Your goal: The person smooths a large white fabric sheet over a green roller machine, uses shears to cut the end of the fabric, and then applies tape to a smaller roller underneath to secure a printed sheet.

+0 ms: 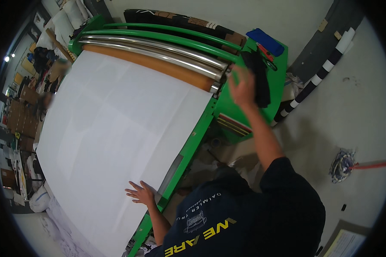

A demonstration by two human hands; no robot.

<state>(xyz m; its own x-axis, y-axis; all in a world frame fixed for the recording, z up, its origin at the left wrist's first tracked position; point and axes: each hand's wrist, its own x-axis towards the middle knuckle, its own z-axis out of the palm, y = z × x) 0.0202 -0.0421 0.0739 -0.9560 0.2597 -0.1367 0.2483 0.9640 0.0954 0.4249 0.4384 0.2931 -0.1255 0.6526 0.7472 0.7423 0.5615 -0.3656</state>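
Note:
A white sheet (107, 128) covers the bed of a green machine, below chrome rollers (158, 51) and an orange-brown roller band (150, 64). My left hand (141, 192) lies on the sheet near its right edge, fingers spread. My right hand (242, 85) is raised at the rollers' right end, beside a black cloth (259, 73) on the green side top (274, 96); motion blur hides whether it touches or holds anything. Scissors with dark handles (270, 64), a red-handled tool (263, 51) and a blue pouch (266, 40) lie behind that cloth.
A black-and-white striped roll (313, 79) leans along the right wall. A mop head (342, 165) with a red handle is on the floor at right. Blurred people (47, 100), white fabric bundles (40, 199) and shelving (21, 115) are at left. My dark shirt fills the lower middle.

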